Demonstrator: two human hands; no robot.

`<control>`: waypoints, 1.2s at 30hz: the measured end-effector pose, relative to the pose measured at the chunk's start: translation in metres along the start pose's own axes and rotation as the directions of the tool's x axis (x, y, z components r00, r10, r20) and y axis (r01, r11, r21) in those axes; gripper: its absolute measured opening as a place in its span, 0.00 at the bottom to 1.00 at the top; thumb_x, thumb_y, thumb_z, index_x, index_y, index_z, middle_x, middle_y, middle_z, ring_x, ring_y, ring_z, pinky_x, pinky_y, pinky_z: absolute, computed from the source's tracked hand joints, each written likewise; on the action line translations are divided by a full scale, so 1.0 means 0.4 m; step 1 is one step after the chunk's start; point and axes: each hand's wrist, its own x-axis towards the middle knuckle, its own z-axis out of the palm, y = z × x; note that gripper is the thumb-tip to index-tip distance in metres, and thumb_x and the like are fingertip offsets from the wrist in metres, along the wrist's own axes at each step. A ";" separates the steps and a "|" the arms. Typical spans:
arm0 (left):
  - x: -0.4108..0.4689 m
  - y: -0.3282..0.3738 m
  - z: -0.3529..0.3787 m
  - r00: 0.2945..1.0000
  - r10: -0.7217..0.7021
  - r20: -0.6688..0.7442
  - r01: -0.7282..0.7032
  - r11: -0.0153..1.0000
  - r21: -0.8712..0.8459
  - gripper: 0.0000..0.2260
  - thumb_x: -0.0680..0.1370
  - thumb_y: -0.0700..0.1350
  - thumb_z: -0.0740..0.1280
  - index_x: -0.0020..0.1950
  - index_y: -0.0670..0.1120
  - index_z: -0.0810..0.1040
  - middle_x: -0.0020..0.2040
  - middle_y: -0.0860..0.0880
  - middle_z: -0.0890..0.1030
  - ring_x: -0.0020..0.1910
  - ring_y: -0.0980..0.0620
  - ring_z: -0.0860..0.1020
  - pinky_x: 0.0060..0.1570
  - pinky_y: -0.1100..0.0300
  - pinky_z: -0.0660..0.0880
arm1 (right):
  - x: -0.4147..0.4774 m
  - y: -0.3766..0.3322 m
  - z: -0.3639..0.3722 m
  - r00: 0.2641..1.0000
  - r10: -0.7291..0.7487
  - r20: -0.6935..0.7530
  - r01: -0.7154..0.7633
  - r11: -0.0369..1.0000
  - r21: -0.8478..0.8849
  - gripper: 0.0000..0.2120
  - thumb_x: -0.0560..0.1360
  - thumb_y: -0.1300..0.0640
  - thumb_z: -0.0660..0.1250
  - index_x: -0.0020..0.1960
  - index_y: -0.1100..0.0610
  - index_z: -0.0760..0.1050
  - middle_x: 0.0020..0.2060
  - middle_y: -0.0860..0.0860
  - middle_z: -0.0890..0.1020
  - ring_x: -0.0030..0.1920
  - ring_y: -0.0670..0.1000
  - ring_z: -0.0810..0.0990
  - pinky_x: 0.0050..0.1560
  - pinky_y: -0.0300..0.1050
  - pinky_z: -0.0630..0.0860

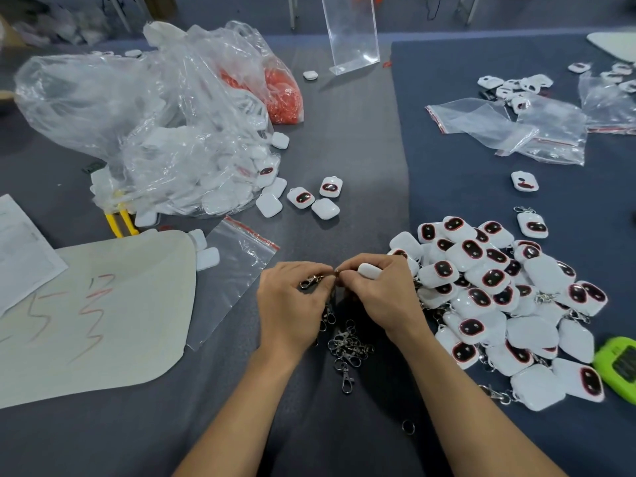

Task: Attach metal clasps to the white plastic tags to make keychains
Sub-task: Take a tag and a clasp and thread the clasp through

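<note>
My left hand [292,304] pinches a metal clasp [309,281] near the table's middle. My right hand [382,290] grips a white plastic tag [369,270]. The fingertips of both hands meet where the clasp's ring reaches the tag. Below my hands lies a heap of loose metal clasps [347,346]. To the right is a large pile of white tags with clasps on them [499,304]. A few plain tags [309,199] lie farther back.
A big clear bag of white tags [165,132] fills the back left, with a bag of red bits [284,94] behind it. Empty zip bags [237,270] [509,129], a beige sheet [103,315], a clear stand [351,32], a green device [619,366] and a loose ring [408,425] lie around.
</note>
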 end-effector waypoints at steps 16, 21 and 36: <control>-0.002 -0.004 0.011 0.998 0.060 -0.007 -0.060 0.998 0.028 0.03 0.73 0.48 0.72 0.45 0.55 0.85 0.43 0.66 0.81 0.48 0.67 0.75 0.58 0.66 0.65 | -0.023 -0.007 0.015 0.992 -0.121 -0.043 0.114 0.984 -0.141 0.10 0.72 0.62 0.73 0.40 0.48 0.86 0.33 0.40 0.85 0.37 0.42 0.83 0.39 0.33 0.77; 0.002 -0.002 0.008 0.999 -0.033 0.013 0.032 0.999 0.005 0.03 0.70 0.50 0.74 0.43 0.57 0.86 0.40 0.70 0.80 0.49 0.65 0.78 0.57 0.57 0.71 | -0.011 -0.004 0.010 0.994 -0.064 -0.093 0.059 0.997 -0.057 0.11 0.71 0.63 0.73 0.37 0.47 0.85 0.33 0.43 0.86 0.36 0.43 0.83 0.40 0.35 0.78; 0.002 0.010 -0.003 0.997 -0.025 0.074 0.028 0.999 -0.045 0.07 0.70 0.41 0.76 0.41 0.54 0.85 0.40 0.66 0.81 0.47 0.60 0.79 0.53 0.50 0.76 | -0.010 0.004 0.006 0.996 -0.083 -0.038 0.080 0.994 -0.070 0.07 0.70 0.57 0.72 0.40 0.45 0.85 0.35 0.42 0.86 0.39 0.45 0.85 0.43 0.40 0.80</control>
